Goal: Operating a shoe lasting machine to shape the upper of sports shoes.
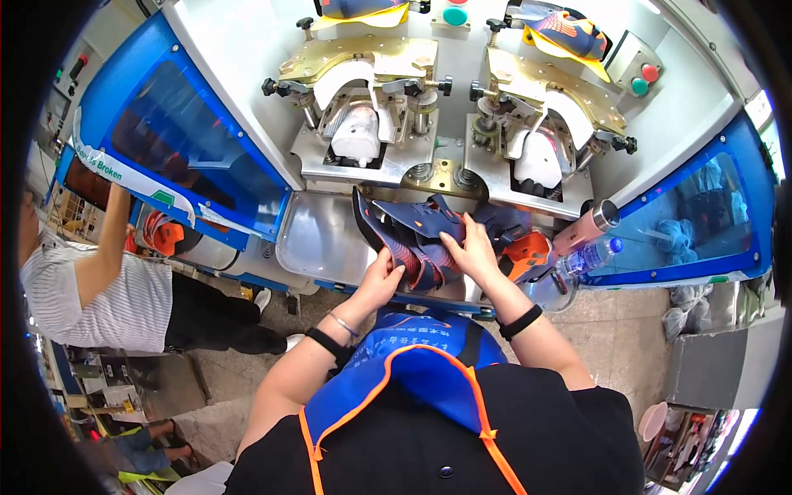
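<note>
You hold overlapping navy shoe-upper pieces (425,219) with orange-red stripes and accents, tilted, over the right part of the metal tray (313,235); you cannot tell whether they touch it.

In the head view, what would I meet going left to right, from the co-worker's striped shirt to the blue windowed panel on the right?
Striped shirt, left hand, right hand, orange shoe piece, blue-capped bottle, right blue windowed panel.
</note>
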A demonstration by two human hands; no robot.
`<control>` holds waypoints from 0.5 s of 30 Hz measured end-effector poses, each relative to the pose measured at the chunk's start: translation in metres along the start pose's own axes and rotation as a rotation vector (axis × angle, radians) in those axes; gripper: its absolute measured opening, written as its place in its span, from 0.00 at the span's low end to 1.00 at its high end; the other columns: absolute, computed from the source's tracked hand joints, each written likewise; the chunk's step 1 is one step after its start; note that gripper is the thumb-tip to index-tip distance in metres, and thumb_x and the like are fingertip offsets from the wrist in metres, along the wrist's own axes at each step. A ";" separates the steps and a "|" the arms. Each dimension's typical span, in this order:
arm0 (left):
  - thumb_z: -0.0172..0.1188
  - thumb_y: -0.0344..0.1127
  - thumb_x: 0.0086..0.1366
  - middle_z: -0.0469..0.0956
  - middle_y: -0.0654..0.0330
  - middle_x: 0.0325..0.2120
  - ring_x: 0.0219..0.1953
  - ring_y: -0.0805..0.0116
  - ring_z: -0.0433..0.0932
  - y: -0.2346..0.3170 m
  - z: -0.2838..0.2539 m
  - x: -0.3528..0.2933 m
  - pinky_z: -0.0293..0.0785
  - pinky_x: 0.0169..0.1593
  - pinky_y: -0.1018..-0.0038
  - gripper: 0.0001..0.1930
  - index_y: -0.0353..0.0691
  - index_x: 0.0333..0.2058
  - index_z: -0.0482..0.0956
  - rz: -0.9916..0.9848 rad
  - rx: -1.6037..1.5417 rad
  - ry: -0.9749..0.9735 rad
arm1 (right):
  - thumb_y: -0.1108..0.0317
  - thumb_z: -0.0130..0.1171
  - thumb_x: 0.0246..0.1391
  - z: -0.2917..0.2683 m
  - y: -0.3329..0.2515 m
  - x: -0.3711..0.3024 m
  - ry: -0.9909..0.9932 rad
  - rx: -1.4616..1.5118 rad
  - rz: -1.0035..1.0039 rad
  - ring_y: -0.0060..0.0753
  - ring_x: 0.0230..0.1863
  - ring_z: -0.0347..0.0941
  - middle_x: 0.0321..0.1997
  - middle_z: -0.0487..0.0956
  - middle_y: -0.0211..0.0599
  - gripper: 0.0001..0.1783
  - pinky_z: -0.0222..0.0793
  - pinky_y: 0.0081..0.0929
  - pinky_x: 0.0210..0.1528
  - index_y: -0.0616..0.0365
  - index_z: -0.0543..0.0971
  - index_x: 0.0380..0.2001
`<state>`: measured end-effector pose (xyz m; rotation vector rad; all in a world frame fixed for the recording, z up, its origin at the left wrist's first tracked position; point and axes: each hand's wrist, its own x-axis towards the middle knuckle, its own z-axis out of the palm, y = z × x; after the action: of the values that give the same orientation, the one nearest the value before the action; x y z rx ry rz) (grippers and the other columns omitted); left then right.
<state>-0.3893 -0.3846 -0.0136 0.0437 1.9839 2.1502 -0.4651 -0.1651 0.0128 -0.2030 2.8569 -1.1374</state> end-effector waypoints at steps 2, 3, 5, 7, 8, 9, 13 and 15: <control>0.55 0.27 0.65 0.75 0.56 0.49 0.52 0.69 0.73 -0.001 0.002 -0.018 0.68 0.56 0.71 0.23 0.35 0.58 0.63 -0.008 -0.101 -0.010 | 0.37 0.56 0.52 0.012 0.002 0.008 0.022 -0.076 0.066 0.61 0.49 0.73 0.50 0.69 0.66 0.44 0.70 0.42 0.53 0.68 0.67 0.57; 0.58 0.30 0.64 0.75 0.56 0.49 0.52 0.69 0.73 0.014 0.006 -0.019 0.68 0.56 0.71 0.23 0.35 0.56 0.66 -0.033 0.088 -0.103 | 0.36 0.56 0.51 0.018 0.001 0.012 -0.074 -0.104 0.094 0.61 0.49 0.73 0.48 0.70 0.65 0.43 0.70 0.42 0.53 0.67 0.71 0.53; 0.65 0.38 0.60 0.77 0.57 0.48 0.50 0.69 0.74 0.020 0.011 -0.014 0.70 0.56 0.70 0.23 0.35 0.52 0.73 -0.104 0.383 -0.127 | 0.32 0.55 0.49 0.032 -0.014 0.018 -0.190 -0.123 0.082 0.60 0.49 0.72 0.46 0.72 0.65 0.41 0.69 0.41 0.54 0.63 0.79 0.44; 0.66 0.34 0.59 0.78 0.58 0.47 0.48 0.70 0.76 0.004 0.011 -0.007 0.72 0.53 0.72 0.24 0.35 0.53 0.72 -0.164 0.000 0.094 | 0.30 0.53 0.49 0.034 -0.033 0.022 -0.212 -0.111 0.037 0.59 0.48 0.74 0.48 0.73 0.63 0.42 0.70 0.42 0.52 0.62 0.79 0.46; 0.67 0.34 0.58 0.78 0.59 0.46 0.47 0.70 0.76 0.005 0.010 -0.006 0.73 0.52 0.72 0.24 0.35 0.53 0.72 -0.236 -0.137 0.151 | 0.29 0.52 0.49 0.032 -0.033 0.026 -0.240 -0.082 0.027 0.57 0.50 0.74 0.49 0.74 0.61 0.41 0.70 0.42 0.52 0.59 0.79 0.47; 0.66 0.31 0.58 0.78 0.59 0.46 0.47 0.71 0.77 0.006 0.009 -0.007 0.73 0.52 0.73 0.22 0.37 0.51 0.74 -0.268 -0.177 0.171 | 0.29 0.50 0.49 0.030 -0.032 0.025 -0.263 -0.121 0.021 0.54 0.50 0.74 0.49 0.76 0.58 0.41 0.70 0.42 0.52 0.57 0.79 0.47; 0.64 0.28 0.59 0.79 0.61 0.44 0.45 0.71 0.77 -0.003 0.004 -0.026 0.73 0.51 0.73 0.18 0.37 0.49 0.76 -0.243 -0.335 0.195 | 0.27 0.46 0.50 0.014 -0.017 0.019 -0.338 -0.160 0.068 0.50 0.44 0.78 0.36 0.82 0.51 0.41 0.72 0.41 0.47 0.58 0.82 0.38; 0.65 0.27 0.57 0.79 0.62 0.43 0.45 0.71 0.77 -0.001 -0.005 -0.035 0.73 0.51 0.73 0.19 0.36 0.48 0.76 -0.086 -0.351 0.339 | 0.26 0.46 0.50 0.015 -0.010 0.014 -0.323 -0.158 0.099 0.47 0.41 0.80 0.32 0.82 0.49 0.43 0.73 0.40 0.44 0.60 0.83 0.35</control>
<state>-0.3560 -0.3959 -0.0109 -0.4813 1.6863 2.5467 -0.4764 -0.1842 0.0084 -0.2259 2.6346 -0.7795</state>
